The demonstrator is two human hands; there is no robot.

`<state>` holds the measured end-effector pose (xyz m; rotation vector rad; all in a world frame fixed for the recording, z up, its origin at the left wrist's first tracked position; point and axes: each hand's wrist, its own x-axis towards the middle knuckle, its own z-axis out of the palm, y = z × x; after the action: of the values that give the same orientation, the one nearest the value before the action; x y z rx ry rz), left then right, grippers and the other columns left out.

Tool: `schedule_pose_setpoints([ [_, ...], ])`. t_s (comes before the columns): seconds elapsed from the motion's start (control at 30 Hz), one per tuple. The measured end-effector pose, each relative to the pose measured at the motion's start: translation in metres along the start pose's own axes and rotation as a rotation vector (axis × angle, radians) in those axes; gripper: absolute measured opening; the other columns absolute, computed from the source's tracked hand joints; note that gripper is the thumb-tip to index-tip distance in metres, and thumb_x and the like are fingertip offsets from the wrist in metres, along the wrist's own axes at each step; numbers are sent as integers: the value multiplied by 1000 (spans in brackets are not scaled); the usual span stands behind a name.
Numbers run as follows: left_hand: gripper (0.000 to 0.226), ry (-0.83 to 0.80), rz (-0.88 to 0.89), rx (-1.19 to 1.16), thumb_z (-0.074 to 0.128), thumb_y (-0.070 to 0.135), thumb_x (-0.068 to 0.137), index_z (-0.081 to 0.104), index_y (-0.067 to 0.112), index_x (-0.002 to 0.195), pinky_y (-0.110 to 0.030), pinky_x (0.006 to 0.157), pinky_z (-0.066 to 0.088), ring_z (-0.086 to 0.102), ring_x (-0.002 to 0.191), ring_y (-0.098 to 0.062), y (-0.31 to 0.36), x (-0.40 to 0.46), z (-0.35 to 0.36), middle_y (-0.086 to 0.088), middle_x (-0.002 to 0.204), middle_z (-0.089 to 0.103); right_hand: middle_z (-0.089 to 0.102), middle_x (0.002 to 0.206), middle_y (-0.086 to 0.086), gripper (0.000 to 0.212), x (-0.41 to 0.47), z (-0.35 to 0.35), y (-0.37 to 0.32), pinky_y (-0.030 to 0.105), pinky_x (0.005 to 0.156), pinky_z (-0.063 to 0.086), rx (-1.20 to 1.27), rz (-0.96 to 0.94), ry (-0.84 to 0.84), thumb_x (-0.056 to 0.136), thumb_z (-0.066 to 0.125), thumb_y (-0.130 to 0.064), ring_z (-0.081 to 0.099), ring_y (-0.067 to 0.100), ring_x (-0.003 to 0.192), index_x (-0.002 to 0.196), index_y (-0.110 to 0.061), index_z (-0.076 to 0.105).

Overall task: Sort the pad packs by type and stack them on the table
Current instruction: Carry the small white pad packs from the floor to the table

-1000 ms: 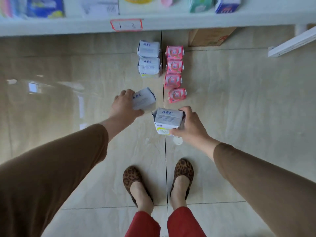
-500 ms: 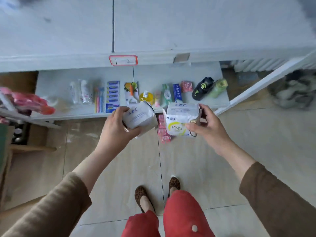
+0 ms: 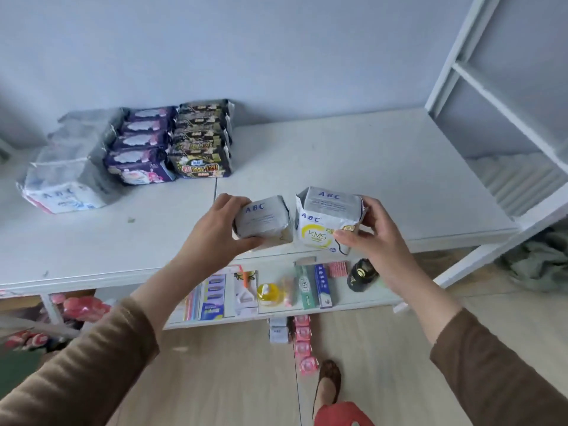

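- Pad packs, two of them, both up in the air over the front edge of the white surface (image 3: 353, 155), side by side and nearly touching.
- Left hand (image 3: 215, 229) holds the grey ABC pack (image 3: 261, 221), fingers curled over its left end and thumb tucked under the bottom.
- Right hand (image 3: 373, 233) holds the ABC pack with the yellow KMS ring (image 3: 327, 221), thumb pinching the front face, fingers wrapped round the right side.
- Back left corner of the surface already has stacks in a row: white ABC packs (image 3: 66, 176) furthest left, purple packs (image 3: 140, 146) in the middle, black packs (image 3: 201, 139) on the right, all pushed close together near the wall.
- Lower shelf (image 3: 276, 316) under the surface carries small toiletries, boxes and a yellow bottle (image 3: 268, 294).
- On the floor below that shelf sit one more grey ABC pack (image 3: 279, 332) and a line of pink packs (image 3: 304, 345) just beside it.
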<state>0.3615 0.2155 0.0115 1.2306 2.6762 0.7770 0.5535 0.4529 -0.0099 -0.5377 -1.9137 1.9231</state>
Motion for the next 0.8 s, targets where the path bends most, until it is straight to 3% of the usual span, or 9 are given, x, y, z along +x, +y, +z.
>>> schedule_pose_setpoints([
  [0.17,70,2,-16,149,82,35,74,48,14,132,-38,83,49,54,96,-22,-10,101,-2,-1,122,43,68,117,5,59,86,-4,-2,20,78,53,-6,-16,-43,75,86,-12,64,18,111,126,-21,57],
  [0.3,69,13,-41,283,81,37,75,48,16,132,-36,77,45,55,102,-25,-27,178,-4,-4,123,47,66,120,5,59,143,4,2,16,76,51,-9,-8,-48,75,86,-10,62,17,110,125,-20,56],
  [0.47,69,17,-54,486,78,47,76,52,19,133,-43,91,46,48,118,-29,-62,266,-8,-6,125,53,66,120,0,61,195,12,11,15,75,52,-33,27,-19,73,87,-15,61,14,111,125,-24,56],
  [0.63,62,33,-35,578,78,45,74,57,19,126,-46,91,46,46,115,-33,-103,344,-8,-8,121,54,64,119,-6,63,222,24,23,13,71,51,-19,67,28,66,83,-25,59,2,105,123,-23,57],
  [0.8,61,23,-12,647,75,48,76,57,21,127,-45,91,41,47,113,-31,-137,396,3,-4,117,58,64,120,-4,61,247,43,42,18,76,54,5,101,36,68,82,-24,60,11,114,123,-23,57],
])
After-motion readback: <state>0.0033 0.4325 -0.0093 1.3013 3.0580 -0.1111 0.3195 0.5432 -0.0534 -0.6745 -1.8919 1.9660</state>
